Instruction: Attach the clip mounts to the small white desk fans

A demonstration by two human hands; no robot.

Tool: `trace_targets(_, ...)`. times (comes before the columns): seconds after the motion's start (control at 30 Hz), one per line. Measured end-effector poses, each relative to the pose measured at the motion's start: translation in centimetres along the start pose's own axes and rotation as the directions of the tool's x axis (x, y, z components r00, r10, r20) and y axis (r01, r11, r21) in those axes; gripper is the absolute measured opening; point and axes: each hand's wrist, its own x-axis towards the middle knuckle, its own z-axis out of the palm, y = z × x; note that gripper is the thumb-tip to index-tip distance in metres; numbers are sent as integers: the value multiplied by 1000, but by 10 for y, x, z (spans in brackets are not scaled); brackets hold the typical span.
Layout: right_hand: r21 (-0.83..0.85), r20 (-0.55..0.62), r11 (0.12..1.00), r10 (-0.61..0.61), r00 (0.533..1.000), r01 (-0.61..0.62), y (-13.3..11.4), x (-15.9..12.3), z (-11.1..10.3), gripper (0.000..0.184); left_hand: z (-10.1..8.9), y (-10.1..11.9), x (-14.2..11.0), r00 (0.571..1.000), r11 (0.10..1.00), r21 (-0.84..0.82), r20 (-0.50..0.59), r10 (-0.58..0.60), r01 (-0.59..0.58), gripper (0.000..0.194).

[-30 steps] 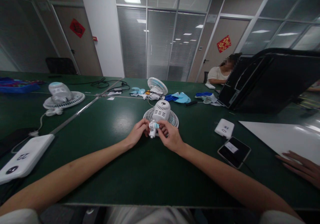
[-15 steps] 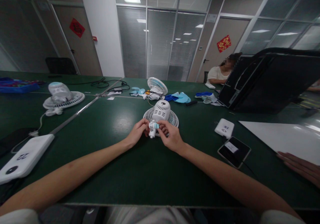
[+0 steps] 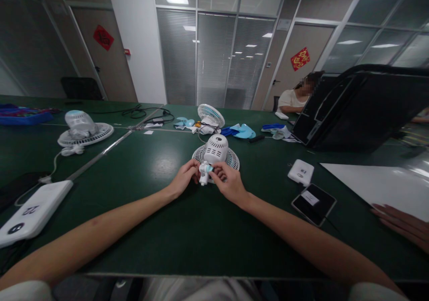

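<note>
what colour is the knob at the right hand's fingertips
Light blue; the knob by the right hand shows in the head view, the only one.

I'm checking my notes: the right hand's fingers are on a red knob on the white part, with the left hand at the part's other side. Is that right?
The colour is wrong: the head view shows a light blue knob. The right hand is on it, and the left hand is at the other side of the white part.

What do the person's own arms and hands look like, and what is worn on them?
The left hand and right hand are ungloved. The forearms are bare, with no watch visible. Pale, unmarked sleeve ends show near the bottom corners.
</note>
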Motion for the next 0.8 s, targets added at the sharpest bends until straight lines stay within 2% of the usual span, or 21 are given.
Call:
trace_targets(0.5,18,39,999,49,998,-49,0,1,-2,17,0,0,0,1000,1000,9,19,4,-4,7)
trace_targets(0.8,4,22,1000,16,1000,-16,1,0,1,14,0,0,0,1000,1000,15,29,10,-10,8)
